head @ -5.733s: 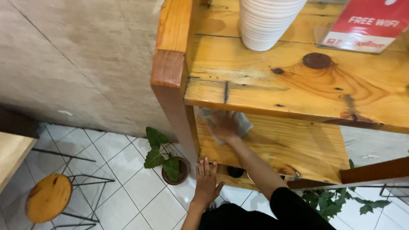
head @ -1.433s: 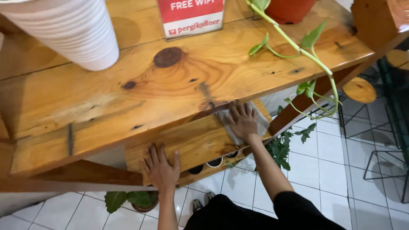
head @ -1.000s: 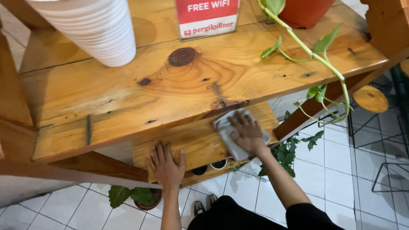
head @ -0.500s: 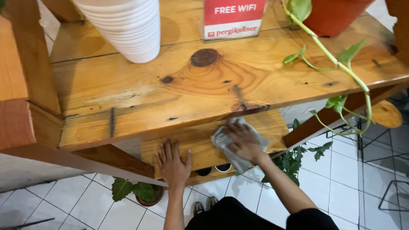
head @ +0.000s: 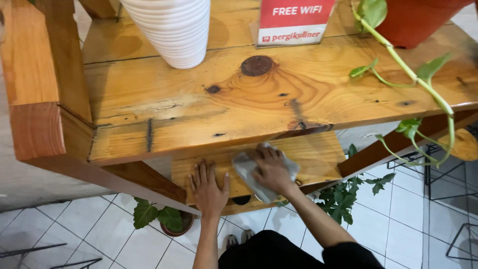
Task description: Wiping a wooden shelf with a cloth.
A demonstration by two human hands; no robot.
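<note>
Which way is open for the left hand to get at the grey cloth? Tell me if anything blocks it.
Probably yes: the left hand lies flat on the lower shelf beside the grey cloth, with bare wood between them; the right hand covers most of it.

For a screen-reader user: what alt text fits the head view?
A right hand presses a grey cloth on a lower wooden shelf; the left hand lies flat beside it. On the top shelf stand a white ribbed vase and a red sign.
</note>
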